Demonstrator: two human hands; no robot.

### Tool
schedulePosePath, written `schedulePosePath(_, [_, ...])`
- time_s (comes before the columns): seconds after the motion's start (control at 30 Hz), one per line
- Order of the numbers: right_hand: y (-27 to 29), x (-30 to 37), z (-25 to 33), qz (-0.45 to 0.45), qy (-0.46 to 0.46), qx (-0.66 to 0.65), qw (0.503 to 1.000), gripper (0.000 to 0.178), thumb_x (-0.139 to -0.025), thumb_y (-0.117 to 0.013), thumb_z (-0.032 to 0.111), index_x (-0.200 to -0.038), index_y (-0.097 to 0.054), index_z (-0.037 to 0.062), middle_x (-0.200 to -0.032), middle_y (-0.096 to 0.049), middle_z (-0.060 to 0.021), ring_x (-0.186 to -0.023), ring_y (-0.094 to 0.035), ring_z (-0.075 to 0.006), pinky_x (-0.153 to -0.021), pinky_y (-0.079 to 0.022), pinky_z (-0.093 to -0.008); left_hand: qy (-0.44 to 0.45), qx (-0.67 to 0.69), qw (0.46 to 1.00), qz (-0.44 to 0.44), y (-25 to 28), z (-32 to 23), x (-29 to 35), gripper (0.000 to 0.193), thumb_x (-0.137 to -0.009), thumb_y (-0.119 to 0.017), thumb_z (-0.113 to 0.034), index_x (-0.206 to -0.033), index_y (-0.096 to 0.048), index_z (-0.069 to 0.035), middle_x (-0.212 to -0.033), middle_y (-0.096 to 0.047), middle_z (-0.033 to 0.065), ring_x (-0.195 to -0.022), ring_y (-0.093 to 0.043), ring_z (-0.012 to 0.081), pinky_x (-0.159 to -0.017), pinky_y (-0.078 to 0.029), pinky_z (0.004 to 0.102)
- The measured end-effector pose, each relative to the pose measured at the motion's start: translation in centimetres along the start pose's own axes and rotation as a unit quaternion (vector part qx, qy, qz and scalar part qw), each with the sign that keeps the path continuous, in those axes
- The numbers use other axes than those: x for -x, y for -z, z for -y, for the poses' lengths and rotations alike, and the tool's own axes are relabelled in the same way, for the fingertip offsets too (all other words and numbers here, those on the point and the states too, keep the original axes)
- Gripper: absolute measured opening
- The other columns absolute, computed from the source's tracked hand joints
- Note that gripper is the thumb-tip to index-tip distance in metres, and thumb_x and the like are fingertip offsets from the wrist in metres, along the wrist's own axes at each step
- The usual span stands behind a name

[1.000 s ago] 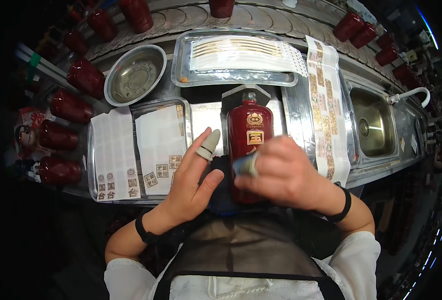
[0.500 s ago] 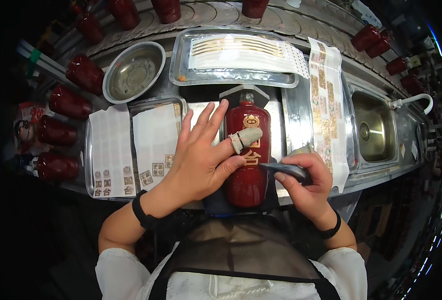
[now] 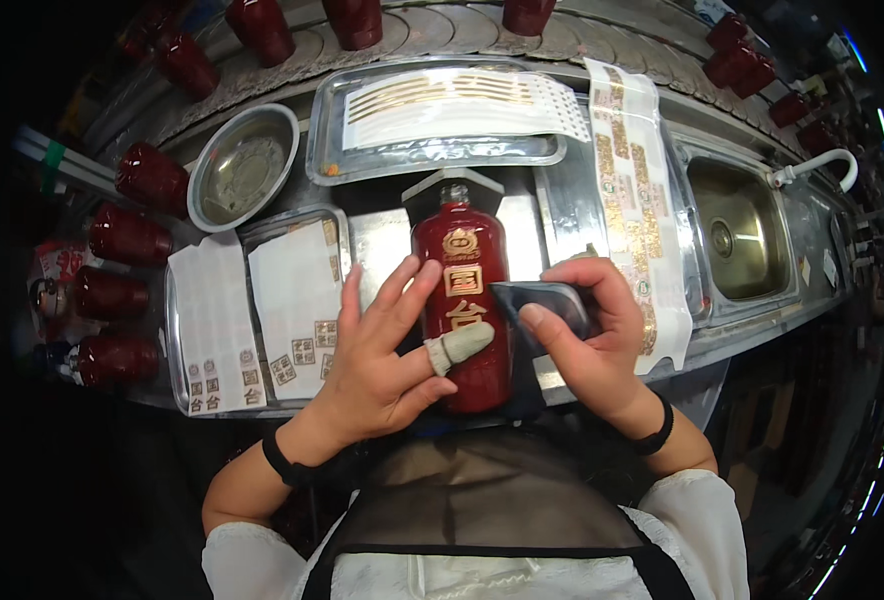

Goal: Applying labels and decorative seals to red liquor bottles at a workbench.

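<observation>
A dark red glazed bottle (image 3: 492, 245) lies in front of me with its neck pointing away. Gold decals, an emblem above two characters, run down its face. My left hand (image 3: 377, 365) is spread over the bottle's left side. Its index finger, in a pale finger cot (image 3: 462, 346), rests at the lower gold character. In my right hand (image 3: 607, 345), gripped between thumb and fingers, is a dark flat scraper (image 3: 552, 297). The scraper's pointed corner reaches the bottle's right edge beside the decals; whether it touches is unclear.
Decal sheets (image 3: 212, 325) lie on trays at left. A steel tray (image 3: 327, 165) with gold-striped sheets is behind, beside a metal bowl (image 3: 194, 190). A long decal strip (image 3: 667, 310) and a sink (image 3: 727, 240) are at right. Red bottles (image 3: 117, 360) stand left and along the conveyor (image 3: 422, 40).
My left hand has slid toward me, its covered finger going from the upper decals to the lower character. The scraper has moved up and off the bottle's middle toward its right edge.
</observation>
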State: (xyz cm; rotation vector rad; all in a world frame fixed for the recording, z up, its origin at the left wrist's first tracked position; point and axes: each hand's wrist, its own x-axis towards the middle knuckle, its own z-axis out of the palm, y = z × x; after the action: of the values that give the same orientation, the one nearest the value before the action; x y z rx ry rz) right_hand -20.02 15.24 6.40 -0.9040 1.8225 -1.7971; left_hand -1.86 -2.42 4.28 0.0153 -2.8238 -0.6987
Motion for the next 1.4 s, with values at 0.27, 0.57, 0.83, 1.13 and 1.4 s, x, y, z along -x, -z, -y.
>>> schedulePosePath(0.27, [0.4,-1.3,-1.1,-0.07,0.154,0.188,0.967,0.025,-0.085,-0.072,0.002,-0.108,-0.063,0.002,-0.092,-0.064,-0.0144,-0.079,-0.065,-0.0296,-0.068,-0.052,-0.0371,0.061,0.133,0.981,-0.126,-1.1,-0.1,2.0,0.051,-0.101,-0.053,-0.045,-0.125,-0.072,-0.004,-0.154,-0.039,0.0343,-0.142,-0.043,0.0446,-0.118,-0.018,0.064])
schedulePosePath(0.57, [8.0,-3.3,-2.4,-0.02,-0.041,0.065,0.997,0.028,-0.092,-0.066,0.004,-0.12,-0.062,0.001,-0.098,-0.068,-0.0033,-0.084,-0.065,-0.0113,-0.078,-0.054,-0.0274,0.101,0.176,0.967,-0.155,-1.1,0.8,1.9,0.055,-0.101,-0.054,-0.042,-0.133,-0.065,0.002,-0.153,-0.041,0.0342,-0.141,-0.044,0.0462,-0.118,-0.03,0.0538])
schedulePosePath(0.83, [20.7,-17.4,-11.3,-0.104,-0.165,0.375,0.906,0.028,-0.081,-0.078,0.03,-0.081,-0.07,0.0036,-0.079,-0.071,-0.0082,-0.076,-0.067,-0.0208,-0.069,-0.051,-0.0336,0.166,0.261,0.935,-0.174,-0.9,1.2,2.0,0.058,-0.102,-0.051,-0.035,-0.139,-0.056,0.008,-0.155,-0.041,0.0304,-0.142,-0.045,0.0413,-0.116,-0.036,0.0454])
schedulePosePath(1.13, [23.0,-20.6,-13.7,-0.109,-0.177,0.606,0.768,0.057,-0.072,-0.085,0.046,-0.108,-0.068,0.0053,-0.113,-0.069,-0.0213,-0.105,-0.068,-0.0367,-0.088,-0.054,-0.0449,0.219,0.24,0.929,-0.176,-0.7,1.6,2.6,0.059,-0.103,-0.048,-0.035,-0.141,-0.052,0.011,-0.155,-0.041,0.0307,-0.141,-0.047,0.0394,-0.115,-0.037,0.0433])
schedulePosePath(1.4, [25.2,-23.3,-14.7,-0.132,-0.185,0.62,0.751,0.066,-0.069,-0.085,0.049,-0.115,-0.069,0.0043,-0.119,-0.067,-0.0223,-0.11,-0.067,-0.0376,-0.09,-0.055,-0.048,0.226,0.228,0.932,-0.169,-1.0,1.8,2.5,0.055,-0.103,-0.048,-0.03,-0.138,-0.055,0.011,-0.153,-0.042,0.0316,-0.139,-0.049,0.0397,-0.114,-0.038,0.0429])
